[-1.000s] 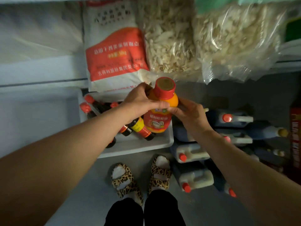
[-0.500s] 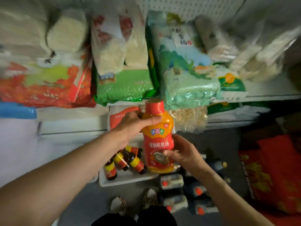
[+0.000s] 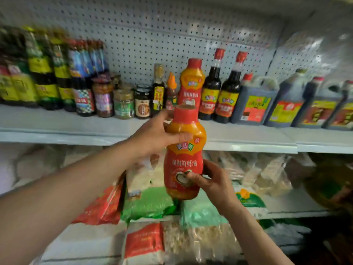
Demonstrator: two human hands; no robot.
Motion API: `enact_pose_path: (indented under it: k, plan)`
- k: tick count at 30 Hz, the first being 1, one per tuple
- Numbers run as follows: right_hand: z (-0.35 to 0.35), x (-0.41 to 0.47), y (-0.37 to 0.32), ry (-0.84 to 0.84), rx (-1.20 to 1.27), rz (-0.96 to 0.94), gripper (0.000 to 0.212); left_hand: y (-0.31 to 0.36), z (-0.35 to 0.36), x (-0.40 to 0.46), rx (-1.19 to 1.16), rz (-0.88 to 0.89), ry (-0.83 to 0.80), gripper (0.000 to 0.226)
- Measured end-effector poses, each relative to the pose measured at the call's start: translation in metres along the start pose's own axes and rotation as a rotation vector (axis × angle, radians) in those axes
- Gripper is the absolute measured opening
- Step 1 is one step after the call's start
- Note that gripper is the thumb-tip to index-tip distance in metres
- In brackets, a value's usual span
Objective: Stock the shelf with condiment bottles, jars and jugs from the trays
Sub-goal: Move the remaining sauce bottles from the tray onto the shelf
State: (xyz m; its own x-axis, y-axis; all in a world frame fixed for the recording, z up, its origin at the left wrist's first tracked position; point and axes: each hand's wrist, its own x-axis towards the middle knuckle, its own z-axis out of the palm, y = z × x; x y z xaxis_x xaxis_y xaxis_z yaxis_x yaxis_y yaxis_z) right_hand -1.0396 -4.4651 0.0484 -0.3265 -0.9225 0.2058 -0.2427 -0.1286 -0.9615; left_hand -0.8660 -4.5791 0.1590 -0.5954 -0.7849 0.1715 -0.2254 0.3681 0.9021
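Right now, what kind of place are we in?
Probably a small grocery shop. A pegboard-backed shelf holds rows of labelled sauce bottles and jugs, with bagged dry goods stacked below.

Green bag (image 3: 148, 205), red bag (image 3: 103, 207) side by side on lower shelf (image 3: 298, 208); pegboard (image 3: 152, 35) behind.

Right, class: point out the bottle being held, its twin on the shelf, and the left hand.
held bottle (image 3: 183, 161): head view, red label.
twin bottle (image 3: 190, 87): head view, orange shoulder.
left hand (image 3: 154, 136): head view, back of hand.
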Motion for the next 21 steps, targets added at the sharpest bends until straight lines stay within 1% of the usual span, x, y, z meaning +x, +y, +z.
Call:
enact_pose_path:
  k: [2, 3, 6, 8, 10, 11, 12, 14, 15, 17, 18, 21]
  plan:
    - [-0.011, 0.025, -0.023, 0.016, 0.030, -0.064, 0.034, 0.029, -0.010, 0.019, 0.038, 0.075, 0.027, 0.071]
    - [-0.016, 0.038, -0.032, 0.024, 0.042, -0.083, 0.036, 0.042, -0.013, 0.029, 0.072, 0.103, 0.053, 0.069]
    - [-0.029, 0.080, -0.046, 0.018, 0.119, -0.106, 0.043, 0.068, -0.018, 0.066, 0.236, 0.150, 0.150, 0.075]
    - [-0.034, 0.107, -0.044, 0.011, 0.141, -0.115, 0.041, 0.074, -0.017, 0.092, 0.329, 0.164, 0.225, 0.088]
    - [-0.037, 0.130, -0.037, 0.008, 0.143, -0.133, 0.037, 0.075, -0.013, 0.112, 0.383, 0.165, 0.269, 0.111]
    - [-0.038, 0.140, -0.033, 0.006, 0.141, -0.135, 0.036, 0.074, -0.011, 0.121, 0.385, 0.168, 0.261, 0.120]
    - [-0.039, 0.148, -0.029, 0.005, 0.140, -0.129, 0.036, 0.072, -0.008, 0.129, 0.373, 0.170, 0.232, 0.124]
    - [-0.042, 0.161, -0.021, -0.010, 0.155, -0.114, 0.039, 0.067, -0.004, 0.144, 0.339, 0.180, 0.176, 0.120]
    - [-0.044, 0.168, -0.017, -0.015, 0.170, -0.106, 0.040, 0.064, -0.002, 0.152, 0.345, 0.183, 0.162, 0.112]
    - [-0.048, 0.180, -0.009, -0.015, 0.181, -0.088, 0.043, 0.062, 0.001, 0.166, 0.424, 0.188, 0.154, 0.091]
    - [-0.050, 0.185, -0.004, -0.014, 0.176, -0.087, 0.047, 0.062, 0.003, 0.171, 0.464, 0.186, 0.148, 0.084]
    - [-0.054, 0.200, 0.011, -0.026, 0.139, -0.090, 0.058, 0.060, 0.005, 0.188, 0.551, 0.186, 0.155, 0.080]
